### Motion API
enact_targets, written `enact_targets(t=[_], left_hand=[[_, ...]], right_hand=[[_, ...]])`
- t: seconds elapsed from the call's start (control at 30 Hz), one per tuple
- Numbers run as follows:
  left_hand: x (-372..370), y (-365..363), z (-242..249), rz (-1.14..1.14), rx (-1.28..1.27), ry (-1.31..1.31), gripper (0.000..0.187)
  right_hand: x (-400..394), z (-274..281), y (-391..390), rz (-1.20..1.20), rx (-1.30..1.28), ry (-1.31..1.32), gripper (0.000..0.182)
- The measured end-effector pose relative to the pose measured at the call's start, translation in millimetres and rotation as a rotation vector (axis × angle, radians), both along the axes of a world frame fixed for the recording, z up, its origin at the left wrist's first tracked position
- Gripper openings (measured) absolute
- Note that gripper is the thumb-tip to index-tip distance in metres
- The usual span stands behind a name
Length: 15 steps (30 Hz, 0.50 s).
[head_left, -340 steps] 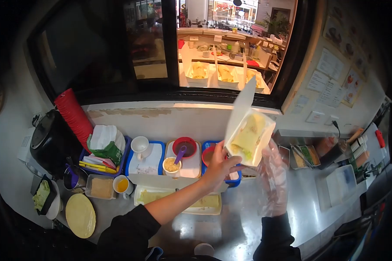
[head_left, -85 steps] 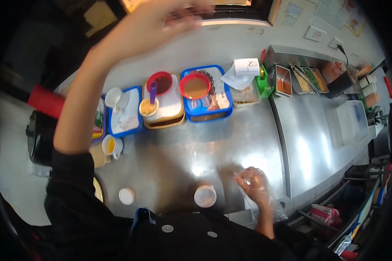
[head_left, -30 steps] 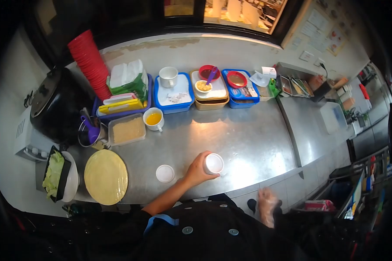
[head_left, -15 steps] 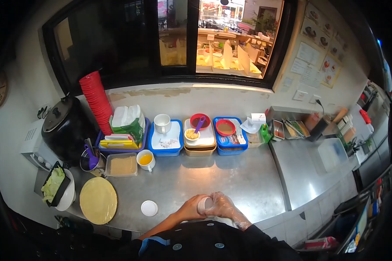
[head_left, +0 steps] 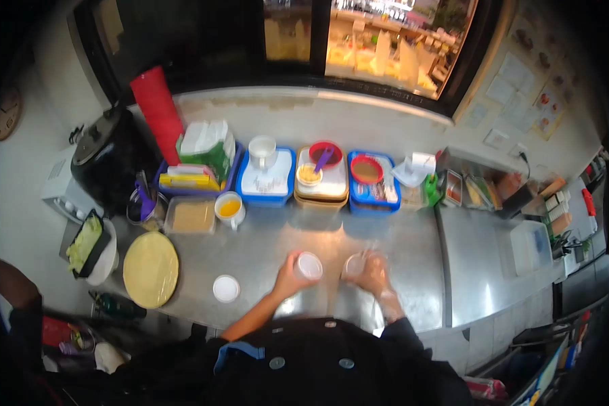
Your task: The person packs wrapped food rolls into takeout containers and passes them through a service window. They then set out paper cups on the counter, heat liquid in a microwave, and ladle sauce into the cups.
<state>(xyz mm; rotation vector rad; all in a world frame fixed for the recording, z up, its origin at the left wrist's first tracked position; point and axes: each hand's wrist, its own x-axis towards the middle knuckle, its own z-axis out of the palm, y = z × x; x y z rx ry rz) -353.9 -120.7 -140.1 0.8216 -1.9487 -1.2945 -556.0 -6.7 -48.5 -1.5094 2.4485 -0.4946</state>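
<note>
Near front edge of counter, hands hold white cups, gap between.

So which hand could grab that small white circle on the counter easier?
Probably the left hand: it's nearer the small white circle, though holding a white cup. The right hand is farther.

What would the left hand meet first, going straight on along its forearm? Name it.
Beyond bare counter, the left hand would probably meet the right blue tub; the tan tub lies near that line, depth unclear.
</note>
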Motion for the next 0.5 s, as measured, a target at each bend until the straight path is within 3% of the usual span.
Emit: enact_targets(t=[0.1, 0.17, 0.2, 0.27, 0.37, 0.5], left_hand=[[5, -4, 21, 0.018, 0.111, 0.074, 0.086], [12, -4, 79, -0.204, 0.123, -0.090, 0.082], [12, -2, 96, -0.199, 0.134, -0.093, 0.082], [13, 3, 118, -0.307, 0.048, 0.025, 0.079], [16, 2, 131, -0.342, -0.088, 0.025, 0.081], [27, -4, 132, -0.360, -0.078, -0.004, 0.085]], right_hand=[[1, -1, 0, 0.106, 0.099, 0.102, 0.051], [12, 25, -7, 0.174, -0.348, 0.270, 0.040], [20, 33, -14, 0.180, -0.339, 0.264, 0.040], [36, 39, -22, 0.252, -0.289, -0.686, 0.027], [42, 34, -24, 0.105, -0.255, -0.868, 0.021], [49, 25, -26, 0.173, -0.256, -0.762, 0.014]])
